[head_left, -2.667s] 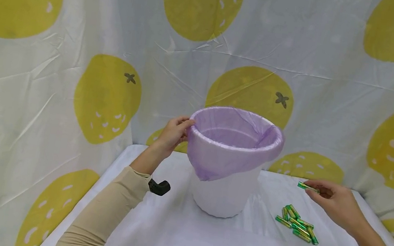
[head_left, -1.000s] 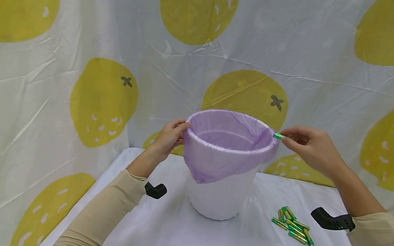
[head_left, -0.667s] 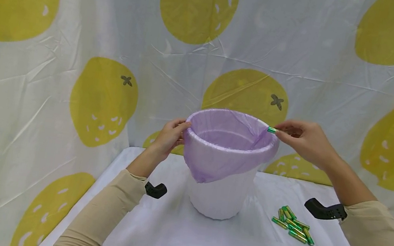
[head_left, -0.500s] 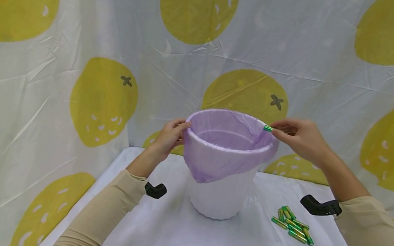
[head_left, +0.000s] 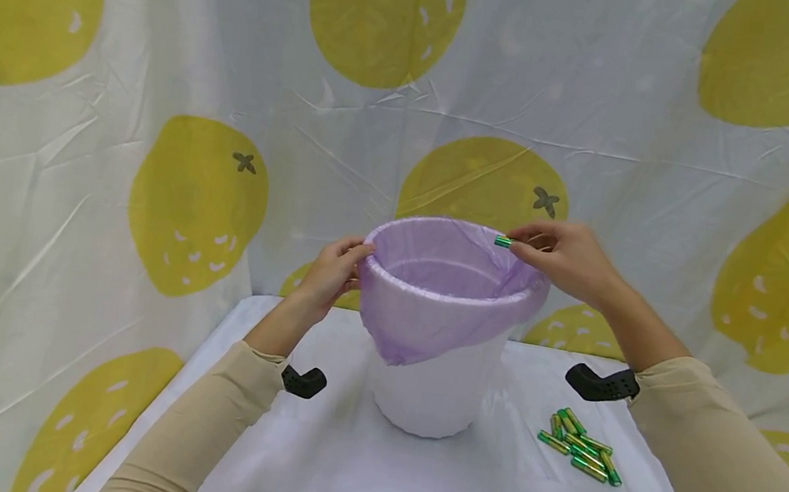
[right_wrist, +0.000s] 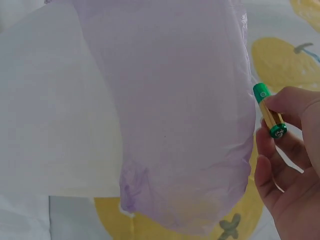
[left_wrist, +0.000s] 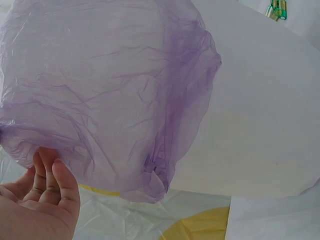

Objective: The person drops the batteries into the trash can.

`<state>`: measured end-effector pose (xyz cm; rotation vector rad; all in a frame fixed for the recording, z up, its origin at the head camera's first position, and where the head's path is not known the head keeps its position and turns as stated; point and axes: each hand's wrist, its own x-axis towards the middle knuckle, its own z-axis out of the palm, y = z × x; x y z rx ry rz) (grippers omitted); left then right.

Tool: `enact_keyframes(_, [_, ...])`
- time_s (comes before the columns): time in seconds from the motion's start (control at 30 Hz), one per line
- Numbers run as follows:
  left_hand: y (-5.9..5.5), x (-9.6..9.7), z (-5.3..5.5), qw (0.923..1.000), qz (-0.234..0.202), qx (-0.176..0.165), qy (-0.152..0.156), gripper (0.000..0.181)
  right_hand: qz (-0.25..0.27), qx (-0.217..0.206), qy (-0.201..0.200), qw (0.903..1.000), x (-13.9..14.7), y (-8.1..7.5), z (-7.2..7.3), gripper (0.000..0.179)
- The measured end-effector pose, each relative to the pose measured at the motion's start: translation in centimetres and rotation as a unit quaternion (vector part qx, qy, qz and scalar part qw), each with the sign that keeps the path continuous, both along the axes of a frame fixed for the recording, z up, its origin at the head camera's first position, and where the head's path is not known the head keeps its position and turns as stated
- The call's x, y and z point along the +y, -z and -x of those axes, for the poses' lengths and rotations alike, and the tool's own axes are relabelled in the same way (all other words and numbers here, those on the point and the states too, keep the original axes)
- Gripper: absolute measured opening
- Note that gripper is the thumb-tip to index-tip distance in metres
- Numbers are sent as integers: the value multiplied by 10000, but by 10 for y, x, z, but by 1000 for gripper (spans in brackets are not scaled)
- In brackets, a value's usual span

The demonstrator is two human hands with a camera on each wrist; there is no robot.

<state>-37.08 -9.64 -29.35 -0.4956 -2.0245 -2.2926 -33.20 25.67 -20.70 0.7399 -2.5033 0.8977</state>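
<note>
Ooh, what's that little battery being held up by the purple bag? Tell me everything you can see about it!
The battery is a small, shiny cylinder, gold in the middle with green ends. It looks like metal with a glossy wrapper. There are pale marks on the green parts, too small to read. The person's right grip pinches it, tilted in the right wrist view. In the head view it appears by the far rim of the bin. I can't tell whether it touches the purple bag.
</note>
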Motion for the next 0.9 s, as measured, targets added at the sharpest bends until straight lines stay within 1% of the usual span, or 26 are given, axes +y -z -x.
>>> enact_keyframes(0.1, [-1,0,-1,10000,-52,12,-12,45,-12,4,-9,10000,-7,-2,5,25])
enact_keyframes(0.27, [-5,-1,-2,9999,-50,-93,-65,44,-25,106,-100,9999,-19,-5,14,19])
enact_keyframes(0.47, [-2,-3,-2,9999,20,-130,-78,44,-38,7,-194,9998,-30,-6,21,20])
enact_keyframes(0.67, [-2,-4,-2,9998,2,-144,-112,44,-92,-83,-208,9997,-37,-8,26,24])
enact_keyframes(0.8, [-2,-3,-2,9999,-1,-145,-63,44,-93,-125,-208,9997,-37,-7,26,23])
enact_keyframes(0.9, [-1,-3,-3,9999,32,-128,-59,44,-131,-56,-294,9995,-36,-5,26,24])
